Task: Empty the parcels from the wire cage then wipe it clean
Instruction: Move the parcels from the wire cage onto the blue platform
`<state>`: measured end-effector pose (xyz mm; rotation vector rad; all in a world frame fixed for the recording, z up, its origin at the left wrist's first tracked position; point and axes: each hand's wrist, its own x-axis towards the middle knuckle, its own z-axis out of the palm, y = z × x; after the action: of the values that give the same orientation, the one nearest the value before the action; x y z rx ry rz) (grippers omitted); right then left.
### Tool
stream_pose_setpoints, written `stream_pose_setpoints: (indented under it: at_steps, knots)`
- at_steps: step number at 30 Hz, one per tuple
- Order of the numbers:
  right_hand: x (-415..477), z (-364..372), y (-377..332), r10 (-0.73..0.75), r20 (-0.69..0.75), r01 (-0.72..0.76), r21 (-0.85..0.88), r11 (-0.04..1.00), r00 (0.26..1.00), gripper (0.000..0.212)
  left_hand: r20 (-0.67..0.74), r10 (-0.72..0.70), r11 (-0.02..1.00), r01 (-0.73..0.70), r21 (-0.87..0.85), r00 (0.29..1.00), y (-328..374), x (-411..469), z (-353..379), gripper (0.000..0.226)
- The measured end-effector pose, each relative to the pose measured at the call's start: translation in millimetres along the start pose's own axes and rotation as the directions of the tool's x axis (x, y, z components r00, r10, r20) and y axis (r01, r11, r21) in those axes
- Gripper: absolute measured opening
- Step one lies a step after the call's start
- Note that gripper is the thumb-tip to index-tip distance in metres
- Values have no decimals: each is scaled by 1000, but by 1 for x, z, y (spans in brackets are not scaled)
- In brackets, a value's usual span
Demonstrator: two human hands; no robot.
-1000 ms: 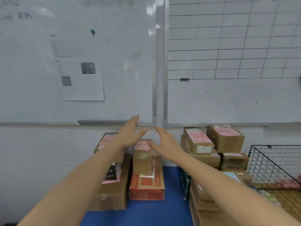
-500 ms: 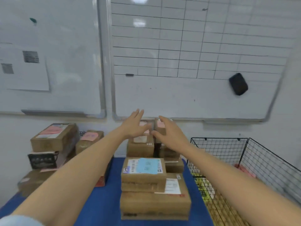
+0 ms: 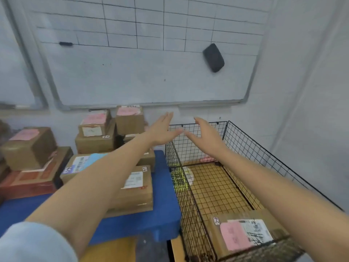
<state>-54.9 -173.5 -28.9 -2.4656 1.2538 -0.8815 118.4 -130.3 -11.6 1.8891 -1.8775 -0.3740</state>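
Observation:
A black wire cage (image 3: 249, 148) stands on the floor at the right, open at the top. Inside it, at the near end, lies a brown cardboard parcel (image 3: 243, 231) with a pink and a white label. A small pink item (image 3: 206, 159) lies at the cage's far end. My left hand (image 3: 162, 132) and my right hand (image 3: 204, 135) are both stretched out flat above the cage's far left corner, fingers straight, holding nothing. Their fingertips nearly meet.
Several brown parcels (image 3: 111, 129) are stacked on a blue platform (image 3: 143, 222) left of the cage, against the wall. A whiteboard (image 3: 143, 72) with a black eraser (image 3: 213, 57) hangs above. A yellow-green printed item (image 3: 179, 179) lies just outside the cage's left wall.
The view has swung right, from the parcel stacks to the wire cage. Both empty hands have moved right with it and now hover over the cage's far corner.

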Motion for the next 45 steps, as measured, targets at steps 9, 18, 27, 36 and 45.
stream_pose_setpoints:
  at_steps: [9,18,27,36,45]
  knots:
    - [-34,-20,80,135,-2,-135,-87,987,991,72,105,141,986,-131,-101,984,42,39,78,81]
    - [-43,-21,157,78,161,-55,-139,989,984,73,233,69,994,-47,-98,970,61,42,136,92]
    - [-62,4,231,-122,656,197,-41,980,745,91,174,-153,970,181,-160,973,101,34,196,98]
    - [-92,26,261,-56,885,277,-84,957,461,98,374,-387,909,417,-1,843,89,-6,247,105]
    - [-117,28,278,55,976,291,-116,950,211,83,681,-599,742,612,274,422,56,-40,268,120]
